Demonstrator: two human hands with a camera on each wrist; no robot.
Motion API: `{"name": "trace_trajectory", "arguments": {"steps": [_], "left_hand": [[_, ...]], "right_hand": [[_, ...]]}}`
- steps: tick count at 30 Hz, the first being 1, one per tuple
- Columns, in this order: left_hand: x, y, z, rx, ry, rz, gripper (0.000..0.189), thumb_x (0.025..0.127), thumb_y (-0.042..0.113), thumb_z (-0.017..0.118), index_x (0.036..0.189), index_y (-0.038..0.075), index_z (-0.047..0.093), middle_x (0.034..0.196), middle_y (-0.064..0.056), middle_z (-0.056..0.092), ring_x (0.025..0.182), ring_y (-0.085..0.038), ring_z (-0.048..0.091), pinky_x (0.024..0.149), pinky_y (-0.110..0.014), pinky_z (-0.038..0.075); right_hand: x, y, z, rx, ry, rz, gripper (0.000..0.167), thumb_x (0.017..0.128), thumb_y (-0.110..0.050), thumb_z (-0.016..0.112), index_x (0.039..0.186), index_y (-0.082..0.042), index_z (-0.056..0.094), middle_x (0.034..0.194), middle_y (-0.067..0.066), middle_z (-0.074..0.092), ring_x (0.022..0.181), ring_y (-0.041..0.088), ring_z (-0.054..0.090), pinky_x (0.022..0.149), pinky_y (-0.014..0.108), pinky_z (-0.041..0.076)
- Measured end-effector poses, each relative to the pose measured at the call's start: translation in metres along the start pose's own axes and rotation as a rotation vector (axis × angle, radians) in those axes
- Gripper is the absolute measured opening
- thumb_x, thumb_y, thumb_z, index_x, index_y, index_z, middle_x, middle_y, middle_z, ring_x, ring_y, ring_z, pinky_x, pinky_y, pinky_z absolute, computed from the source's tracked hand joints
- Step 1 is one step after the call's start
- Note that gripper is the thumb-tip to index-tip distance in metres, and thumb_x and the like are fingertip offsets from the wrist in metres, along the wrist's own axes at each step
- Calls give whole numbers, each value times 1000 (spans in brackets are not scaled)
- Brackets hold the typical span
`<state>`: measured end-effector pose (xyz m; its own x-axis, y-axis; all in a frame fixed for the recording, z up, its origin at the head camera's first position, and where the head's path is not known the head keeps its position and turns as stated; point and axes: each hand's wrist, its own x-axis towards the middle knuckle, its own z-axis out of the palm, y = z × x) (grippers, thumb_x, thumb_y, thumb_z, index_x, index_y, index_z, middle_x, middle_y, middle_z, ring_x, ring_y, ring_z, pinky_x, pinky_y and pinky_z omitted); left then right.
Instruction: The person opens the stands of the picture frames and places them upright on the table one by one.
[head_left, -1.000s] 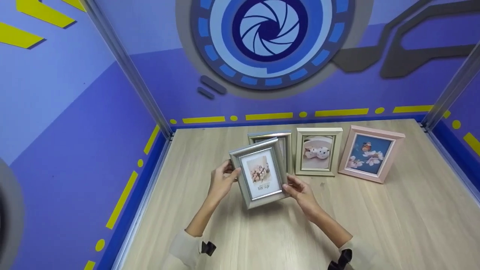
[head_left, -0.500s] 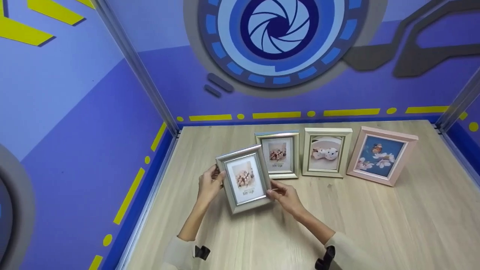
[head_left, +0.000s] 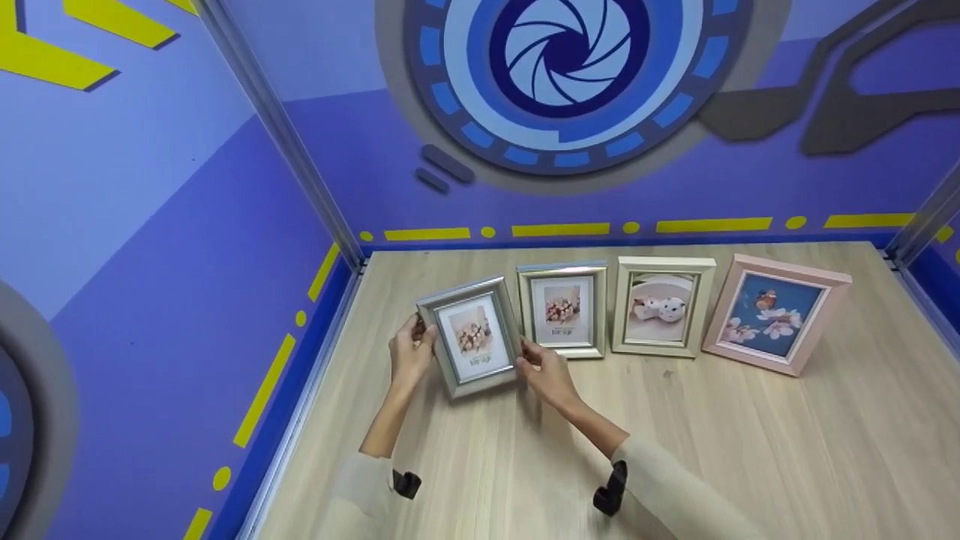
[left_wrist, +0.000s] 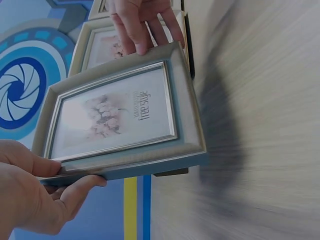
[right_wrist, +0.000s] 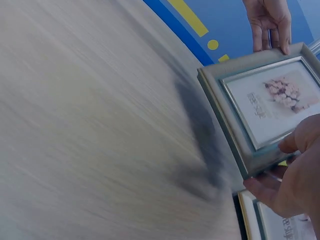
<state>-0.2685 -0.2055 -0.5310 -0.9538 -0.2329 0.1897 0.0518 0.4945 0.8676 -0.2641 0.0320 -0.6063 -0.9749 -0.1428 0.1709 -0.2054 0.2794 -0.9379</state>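
Both hands hold a silver-grey picture frame with a flower print, tilted and raised off the table. My left hand pinches its left side between thumb and fingers, which the left wrist view shows closely on the frame's edge. At the lower right side, my right hand grips it, thumb on the front and fingers behind, as the right wrist view shows. Just right of the held frame stands a gold-silver picture frame with a similar flower print.
A cream picture frame and a pink picture frame stand upright further right along the back. The wooden table is bounded by a purple-blue back wall and a left side wall.
Both hands have carried the silver-grey picture frame leftward, first slightly down, then back up. The gold-silver frame, partly covered before, now shows almost fully. The camera view has shifted a little.
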Motion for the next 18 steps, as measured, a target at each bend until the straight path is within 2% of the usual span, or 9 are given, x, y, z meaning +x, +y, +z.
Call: {"name": "trace_trajectory", "arguments": {"steps": [5, 7, 12, 15, 18], "left_hand": [[10, -7, 8, -37, 71, 49, 22, 99, 1, 61, 119, -6, 66, 103, -24, 71, 98, -35, 68, 84, -45, 57], [14, -11, 11, -50, 97, 55, 24, 98, 0, 61, 121, -6, 65, 105, -25, 71, 100, -38, 67, 88, -50, 56], [21, -17, 16, -43, 123, 51, 29, 98, 0, 61, 126, -6, 64, 111, -27, 72, 106, -40, 67, 96, -54, 53], [24, -20, 17, -46, 109, 54, 29, 99, 0, 61, 127, -6, 64, 112, -27, 72, 107, -40, 67, 98, -54, 53], [26, -23, 16, -51, 87, 64, 29, 99, 1, 61, 127, -7, 64, 111, -26, 71, 108, -39, 66, 98, -54, 53]], "right_hand": [[3, -2, 5, 9, -53, 44, 56, 97, -2, 61, 149, 10, 42, 138, 34, 58, 124, 44, 62, 104, 52, 53], [3, -1, 8, 10, -79, 36, 60, 98, -5, 60, 152, 10, 37, 145, 34, 52, 131, 46, 57, 108, 54, 49], [3, 0, 15, 48, -142, 45, 70, 97, -6, 60, 156, 11, 25, 157, 35, 35, 144, 49, 39, 116, 57, 38], [4, -1, 18, 33, -148, 64, 75, 96, -8, 62, 157, 10, 22, 159, 36, 30, 142, 53, 39, 117, 57, 37], [7, -3, 21, 3, -146, 81, 78, 95, -10, 64, 157, 10, 21, 157, 37, 34, 130, 53, 52, 118, 57, 38]]}}
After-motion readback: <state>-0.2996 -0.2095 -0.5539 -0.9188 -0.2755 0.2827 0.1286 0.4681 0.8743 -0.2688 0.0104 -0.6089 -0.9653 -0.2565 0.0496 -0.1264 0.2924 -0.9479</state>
